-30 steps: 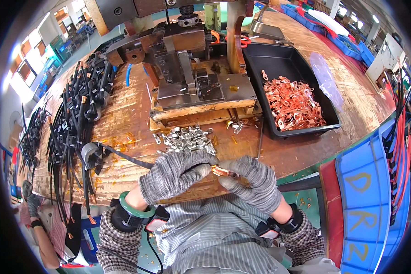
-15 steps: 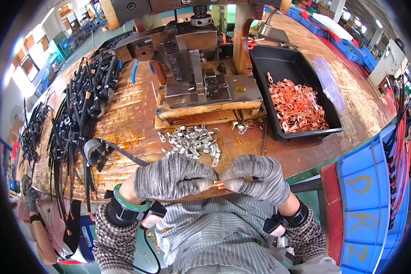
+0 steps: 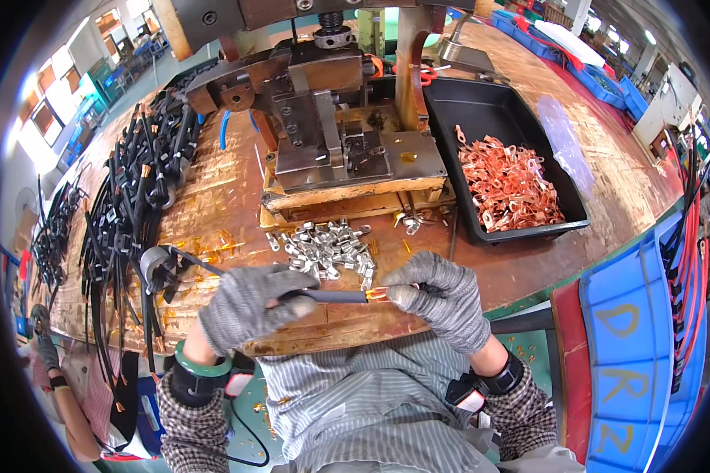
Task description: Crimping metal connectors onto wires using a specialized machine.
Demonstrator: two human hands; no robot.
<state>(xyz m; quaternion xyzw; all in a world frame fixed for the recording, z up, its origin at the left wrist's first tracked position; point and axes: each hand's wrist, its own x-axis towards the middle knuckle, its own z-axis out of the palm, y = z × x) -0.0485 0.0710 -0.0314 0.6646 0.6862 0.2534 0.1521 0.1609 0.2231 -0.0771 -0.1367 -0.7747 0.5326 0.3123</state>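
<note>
A black cable (image 3: 341, 296) lies level between my two gloved hands, its bare copper end to the right. My left hand (image 3: 254, 306) is closed around the cable's black jacket. At the other end, the fingertips of my right hand (image 3: 443, 303) pinch the copper strands (image 3: 377, 294). A small pile of silver metal terminals (image 3: 331, 251) lies on the wooden table just beyond my hands. Behind the pile stands a dark metal press (image 3: 339, 150) on a yellow base.
On the right, a black tray (image 3: 506, 230) holds many copper lugs (image 3: 506, 181). A bundle of black cables (image 3: 130, 197) hangs over the table's left side. Blue bins (image 3: 623, 347) stand at right. Another person's gloved hand (image 3: 46, 347) shows at far left.
My left hand has slid left, away from my right hand, so a length of black cable now shows between them. My right hand still pinches the copper end.
</note>
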